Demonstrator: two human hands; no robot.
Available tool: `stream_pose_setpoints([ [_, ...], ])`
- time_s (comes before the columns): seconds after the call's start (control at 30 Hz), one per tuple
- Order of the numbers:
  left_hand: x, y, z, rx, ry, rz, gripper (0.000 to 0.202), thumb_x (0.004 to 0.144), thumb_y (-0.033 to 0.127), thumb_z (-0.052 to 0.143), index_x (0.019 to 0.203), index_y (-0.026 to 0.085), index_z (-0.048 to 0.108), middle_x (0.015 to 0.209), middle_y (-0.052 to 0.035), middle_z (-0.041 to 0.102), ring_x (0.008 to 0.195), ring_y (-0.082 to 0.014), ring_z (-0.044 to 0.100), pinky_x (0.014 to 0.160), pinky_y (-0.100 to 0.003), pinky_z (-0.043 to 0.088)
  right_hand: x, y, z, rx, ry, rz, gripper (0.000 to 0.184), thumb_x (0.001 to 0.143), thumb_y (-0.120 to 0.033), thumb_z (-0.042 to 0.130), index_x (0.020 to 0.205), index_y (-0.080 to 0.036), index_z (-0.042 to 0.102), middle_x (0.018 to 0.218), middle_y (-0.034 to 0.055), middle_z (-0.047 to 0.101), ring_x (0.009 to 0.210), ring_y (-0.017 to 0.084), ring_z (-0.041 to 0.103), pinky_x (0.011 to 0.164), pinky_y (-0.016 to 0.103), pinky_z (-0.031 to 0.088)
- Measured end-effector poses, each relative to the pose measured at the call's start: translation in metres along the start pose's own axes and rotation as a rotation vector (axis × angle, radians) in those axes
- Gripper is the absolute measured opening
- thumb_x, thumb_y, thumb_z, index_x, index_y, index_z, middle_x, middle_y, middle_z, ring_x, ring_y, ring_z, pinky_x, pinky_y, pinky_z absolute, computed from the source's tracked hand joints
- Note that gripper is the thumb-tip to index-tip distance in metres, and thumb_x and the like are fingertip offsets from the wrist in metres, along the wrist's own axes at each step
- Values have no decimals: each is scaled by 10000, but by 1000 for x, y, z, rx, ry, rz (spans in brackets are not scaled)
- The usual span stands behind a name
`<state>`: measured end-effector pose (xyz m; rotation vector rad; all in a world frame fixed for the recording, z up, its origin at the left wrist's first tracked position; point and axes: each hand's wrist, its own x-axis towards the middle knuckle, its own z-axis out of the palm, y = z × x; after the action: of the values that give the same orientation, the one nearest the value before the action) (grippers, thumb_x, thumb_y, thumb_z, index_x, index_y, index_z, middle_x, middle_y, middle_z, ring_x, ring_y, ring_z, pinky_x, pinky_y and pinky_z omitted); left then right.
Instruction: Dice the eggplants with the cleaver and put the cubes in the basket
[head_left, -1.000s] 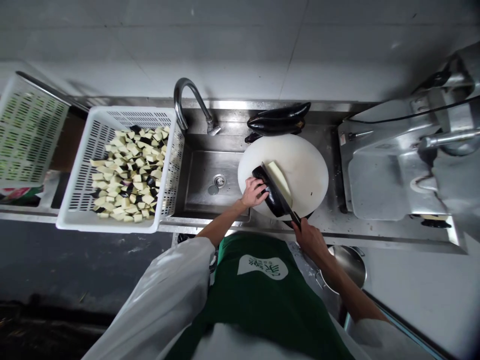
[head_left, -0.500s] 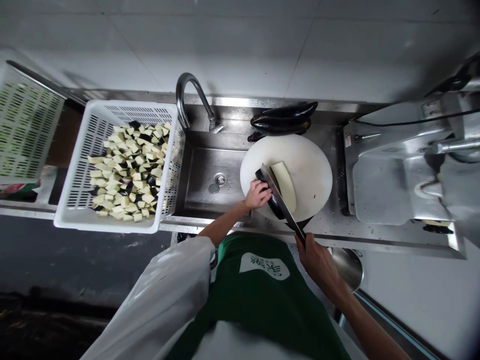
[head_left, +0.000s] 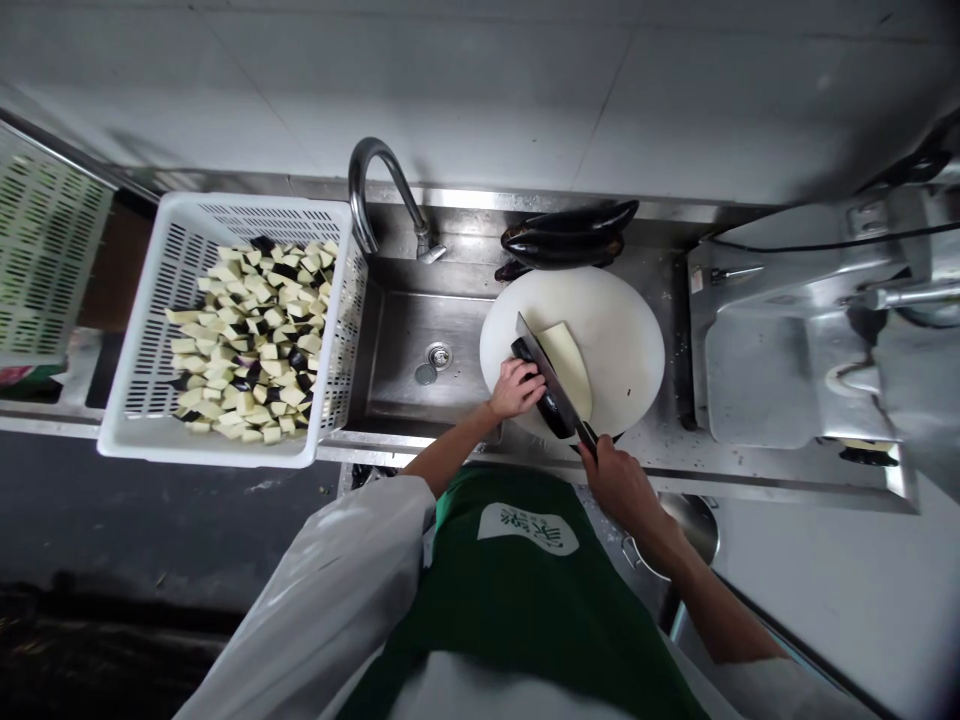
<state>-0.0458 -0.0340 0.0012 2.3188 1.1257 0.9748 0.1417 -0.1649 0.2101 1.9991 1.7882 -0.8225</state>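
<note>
On a round white cutting board (head_left: 630, 350), my left hand (head_left: 516, 388) is closed over a dark-skinned piece of eggplant (head_left: 555, 415), pressing it near the board's left side. My right hand (head_left: 616, 478) grips the handle of a cleaver (head_left: 551, 378). Its blade runs slantwise along the right side of the held piece, next to my left fingertips. Just right of the blade lies another eggplant piece (head_left: 571, 365), pale cut face up. How deep the blade sits is hidden from above.
Whole eggplants (head_left: 566, 245) lie behind the board. A metal sink (head_left: 405, 350) with a curved faucet (head_left: 367, 180) is to the left. Beyond it stands a white basket (head_left: 142, 400) of eggplant chunks (head_left: 251, 350). A metal machine (head_left: 765, 370) stands right; a metal pot (head_left: 694, 530) is below the counter edge.
My right hand and the cleaver have shifted slightly up and left, bringing the blade closer along the held piece. My left hand stays on the eggplant. The camera view has shifted a little.
</note>
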Motion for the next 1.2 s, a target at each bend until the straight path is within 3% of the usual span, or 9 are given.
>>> stream_pose_setpoints([
  [0.23,1,1,-2,14,-2,2,263,989,403,571,997,225,764,1102,-114,653,1191,-292,506,1085,-546,417,2,3,10,1,-37,26,262,1112,-348,353,1039,-149,506,884,149,733,829,256,746,615,287,406],
  [0.4,2,2,-4,25,17,3,267,988,398,567,987,218,763,1102,-110,658,1172,-297,519,1089,-558,422,1,8,18,29,-40,0,269,1112,-387,350,1021,-176,490,834,113,714,770,240,739,609,279,422],
  [0.5,2,2,-3,19,41,21,262,993,390,563,988,215,758,1106,-111,655,1173,-298,520,1087,-557,427,3,13,35,28,-26,14,284,1109,-394,350,1027,-167,500,818,121,708,752,240,738,612,282,447],
  [0.63,1,1,-1,3,38,28,250,1009,385,553,1016,223,743,1123,-107,639,1189,-284,515,1090,-545,431,25,9,65,-7,17,63,288,1105,-357,375,1094,-109,521,866,168,731,851,269,759,679,303,493],
  [0.73,-1,0,-1,-4,72,42,244,1016,386,550,1037,223,730,1142,-111,625,1197,-276,511,1093,-543,432,36,7,75,-4,44,35,306,1104,-367,376,1126,-100,524,900,176,742,864,269,762,700,309,506],
  [1.07,-10,9,-9,13,90,-28,306,1047,415,475,1097,211,696,1194,-129,603,1243,-278,515,1116,-545,448,25,10,67,56,111,-34,312,1097,-372,377,1094,-119,560,895,161,746,851,268,749,719,309,466],
  [1.2,-16,18,-23,-11,57,-27,302,1035,314,435,1213,206,654,1265,-144,583,1284,-277,495,1122,-533,444,3,26,57,160,242,-77,297,1075,-401,420,1041,-148,573,828,124,733,760,251,720,654,288,402],
])
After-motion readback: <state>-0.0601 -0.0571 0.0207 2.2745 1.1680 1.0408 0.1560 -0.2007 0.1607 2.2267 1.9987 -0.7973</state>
